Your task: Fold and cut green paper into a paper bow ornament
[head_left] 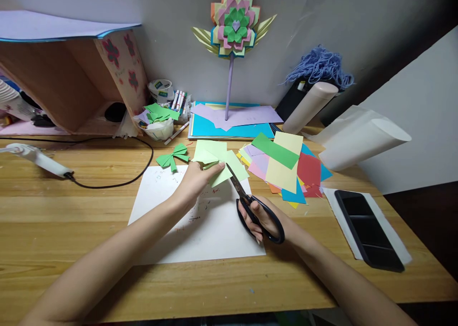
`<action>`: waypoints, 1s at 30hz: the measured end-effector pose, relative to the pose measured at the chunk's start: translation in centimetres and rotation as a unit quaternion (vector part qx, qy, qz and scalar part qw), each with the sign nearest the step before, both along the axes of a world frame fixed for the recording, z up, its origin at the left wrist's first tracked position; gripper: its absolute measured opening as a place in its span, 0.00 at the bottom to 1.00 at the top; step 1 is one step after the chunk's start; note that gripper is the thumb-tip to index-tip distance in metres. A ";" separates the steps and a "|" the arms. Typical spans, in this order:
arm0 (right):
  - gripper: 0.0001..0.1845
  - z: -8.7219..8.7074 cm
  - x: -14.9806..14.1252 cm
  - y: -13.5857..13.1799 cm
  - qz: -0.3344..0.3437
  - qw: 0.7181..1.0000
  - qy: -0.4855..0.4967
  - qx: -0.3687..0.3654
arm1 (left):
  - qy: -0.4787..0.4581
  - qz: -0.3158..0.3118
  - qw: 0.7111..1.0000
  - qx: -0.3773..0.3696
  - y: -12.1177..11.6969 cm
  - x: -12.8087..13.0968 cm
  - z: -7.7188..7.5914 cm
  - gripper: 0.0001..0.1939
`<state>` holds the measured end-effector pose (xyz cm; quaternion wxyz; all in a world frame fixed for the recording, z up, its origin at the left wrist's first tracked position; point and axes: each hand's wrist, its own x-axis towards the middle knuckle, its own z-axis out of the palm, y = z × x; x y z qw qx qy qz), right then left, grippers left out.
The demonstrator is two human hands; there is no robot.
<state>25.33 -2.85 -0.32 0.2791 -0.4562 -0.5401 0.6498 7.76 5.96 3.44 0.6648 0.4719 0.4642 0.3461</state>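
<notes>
My left hand [200, 179] pinches a piece of light green paper [220, 177] between thumb and fingers, above a white sheet [161, 230] with small coloured marks. My right hand [261, 216] is wrapped round the handles of black scissors [239, 186]. The blades point up and left, and their tips lie beside the light green paper; whether they touch it I cannot tell. More light green paper [210, 149] lies just beyond my left hand. To the left of it rests a green paper bow [173, 157].
Coloured paper pieces [282, 168] are heaped at the right, near a phone [368, 230]. A paper flower [235, 25] stands against the wall. At the left are a cardboard box [53, 82], a black cable [121, 186] and a tub of green scraps [160, 128].
</notes>
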 end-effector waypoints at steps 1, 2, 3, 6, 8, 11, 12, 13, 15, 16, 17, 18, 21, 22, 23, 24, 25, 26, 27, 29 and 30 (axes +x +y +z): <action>0.35 0.0 0.0 0.0 -0.001 1.000 -0.002 0.000 | -0.001 0.000 1.000 0.000 0.0 0.0 0.0 0.24; 0.35 0.1 0.0 0.0 -0.002 1.000 -0.003 0.000 | 0.001 0.001 1.000 0.000 0.0 0.0 0.0 0.24; 0.35 0.1 0.0 0.0 -0.004 1.000 -0.005 -0.001 | 0.003 0.002 1.000 0.000 0.0 0.0 0.1 0.23; 0.35 0.1 0.0 0.1 -0.009 1.000 -0.008 -0.007 | 0.011 0.007 1.000 -0.001 0.0 0.0 0.0 0.23; 0.35 0.1 0.0 0.1 -0.012 1.000 -0.010 -0.013 | 0.011 0.009 1.000 -0.001 0.1 0.0 0.0 0.23; 0.34 0.1 0.0 0.0 -0.015 1.000 -0.014 -0.018 | 0.008 0.007 1.000 -0.010 0.1 0.0 -0.1 0.23; 0.34 0.1 0.0 0.0 -0.016 1.000 -0.014 -0.018 | 0.007 0.005 1.000 -0.015 0.1 0.0 0.0 0.22; 0.34 0.1 -0.1 0.0 -0.017 1.000 -0.013 -0.017 | 0.007 0.003 1.000 -0.019 0.1 0.0 0.0 0.21; 0.35 0.1 -0.1 0.0 -0.014 1.000 -0.008 -0.014 | 0.010 0.004 1.000 -0.022 0.1 0.0 0.1 0.19; 0.35 0.1 -0.1 -0.1 -0.011 1.000 -0.004 -0.010 | 0.012 0.007 1.000 -0.019 0.0 0.1 0.1 0.18; 0.36 0.1 -0.1 -0.1 -0.006 1.000 0.000 -0.006 | 0.018 0.010 1.000 -0.014 0.0 0.1 0.1 0.17; 0.37 0.1 -0.2 -0.1 -0.001 1.000 0.005 -0.004 | 0.025 0.012 1.000 -0.009 -0.1 0.1 0.1 0.16; 0.39 0.0 -0.2 -0.1 0.006 1.000 0.019 -0.006 | 0.045 0.004 0.999 0.006 -0.1 0.2 0.0 0.16; 0.39 0.0 -0.2 -0.1 0.006 1.000 0.020 -0.008 | 0.048 0.000 0.999 0.009 -0.2 0.2 0.0 0.17; 0.38 0.0 -0.2 -0.1 0.005 1.000 0.020 -0.009 | 0.049 -0.004 0.999 0.012 -0.2 0.1 0.0 0.17; 0.38 0.0 -0.2 -0.1 0.005 1.000 0.020 -0.009 | 0.049 -0.006 0.999 0.014 -0.2 0.1 0.0 0.17; 0.38 0.0 -0.2 -0.1 0.005 1.000 0.019 -0.010 | 0.050 -0.008 0.999 0.016 -0.2 0.1 0.0 0.17; 0.37 0.0 -0.2 -0.1 0.004 1.000 0.018 -0.010 | 0.051 -0.009 0.998 0.018 -0.2 0.1 0.0 0.17; 0.37 0.0 -0.2 -0.1 0.003 1.000 0.016 -0.010 | 0.053 -0.009 0.998 0.020 -0.2 0.1 0.0 0.17; 0.37 0.0 -0.2 -0.1 -0.002 1.000 0.015 -0.012 | 0.054 -0.008 0.998 0.024 -0.2 0.1 0.0 0.17; 0.37 -0.1 -0.1 -0.1 -0.005 1.000 0.014 -0.012 | 0.055 -0.008 0.998 0.024 -0.2 0.1 0.0 0.17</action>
